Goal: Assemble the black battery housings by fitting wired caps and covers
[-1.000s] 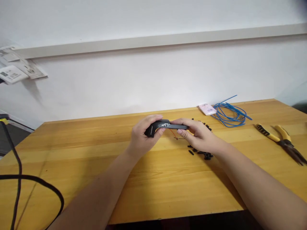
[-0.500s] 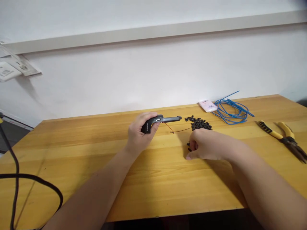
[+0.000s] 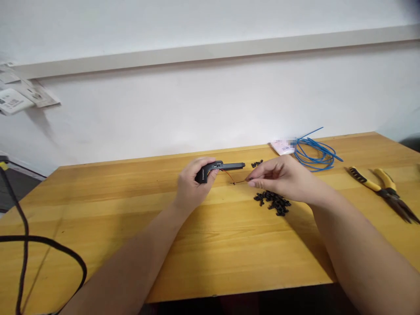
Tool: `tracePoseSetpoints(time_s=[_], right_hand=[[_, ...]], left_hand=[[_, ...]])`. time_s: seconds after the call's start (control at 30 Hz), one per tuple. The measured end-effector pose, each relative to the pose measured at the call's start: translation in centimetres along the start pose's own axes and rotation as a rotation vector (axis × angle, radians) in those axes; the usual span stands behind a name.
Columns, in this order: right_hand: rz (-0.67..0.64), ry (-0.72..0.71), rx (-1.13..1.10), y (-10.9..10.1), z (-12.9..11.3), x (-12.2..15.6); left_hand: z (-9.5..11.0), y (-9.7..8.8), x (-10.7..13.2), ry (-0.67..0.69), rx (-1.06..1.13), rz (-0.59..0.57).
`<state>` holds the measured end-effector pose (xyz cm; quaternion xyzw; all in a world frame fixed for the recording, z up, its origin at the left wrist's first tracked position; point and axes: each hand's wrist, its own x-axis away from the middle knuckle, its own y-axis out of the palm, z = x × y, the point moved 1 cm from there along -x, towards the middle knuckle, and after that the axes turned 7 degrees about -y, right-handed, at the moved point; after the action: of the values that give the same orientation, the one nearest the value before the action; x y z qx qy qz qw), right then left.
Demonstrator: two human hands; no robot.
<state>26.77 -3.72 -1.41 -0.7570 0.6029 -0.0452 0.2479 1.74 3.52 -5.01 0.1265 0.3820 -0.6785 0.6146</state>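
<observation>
My left hand [image 3: 194, 181] is wrapped round a black, bent, gun-shaped device [image 3: 231, 166] with a small port and white lettering on its side. A thin reddish wire [image 3: 229, 174] comes from under the device and runs right to my right hand [image 3: 275, 177]. There, thumb and forefinger are pinched on a small black piece [image 3: 250, 178] at the wire's end; whether the wire passes into it I cannot tell. Below my right hand lies a pile of small black pieces [image 3: 275, 202] on the table. A few more black pieces [image 3: 257, 163] lie just beyond the fingers.
Coiled blue cable [image 3: 315, 153] and a small pinkish-white packet [image 3: 281, 147] lie at the back right. Pliers with yellow-and-black handles [image 3: 382, 186] rest at the far right of the wooden table [image 3: 210, 253]. A black cord [image 3: 24, 238] loops at the left.
My right hand has risen away from the pile and moved slightly left and farther back to the wire, fingertips now pinched. The left hand still grips the device in nearly the same place.
</observation>
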Motion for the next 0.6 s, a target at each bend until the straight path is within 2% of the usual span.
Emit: tracePoseSetpoints(time_s=[0.1, 0.2, 0.37, 0.5, 0.6], right_hand=[[0.156, -0.024, -0.211, 0.5, -0.5, 0.0], [0.186, -0.074, -0.292, 1.2, -1.2, 0.1], [0.228, -0.183, -0.192, 1.7, -1.5, 0.0], [0.234, -0.194, -0.178, 2.0, -1.3, 0.0], [0.296, -0.189, -0.195, 2.1, -1.3, -0.1]], left_hand=[[0.2, 0.0, 0.1, 0.031, 0.022, -0.035], [0.5, 0.1, 0.1, 0.065, 0.030, -0.051], [0.9, 0.3, 0.1, 0.088, 0.017, -0.077], [0.8, 0.5, 0.1, 0.106, 0.013, -0.117], [0.8, 0.5, 0.1, 0.116, 0.025, -0.134]])
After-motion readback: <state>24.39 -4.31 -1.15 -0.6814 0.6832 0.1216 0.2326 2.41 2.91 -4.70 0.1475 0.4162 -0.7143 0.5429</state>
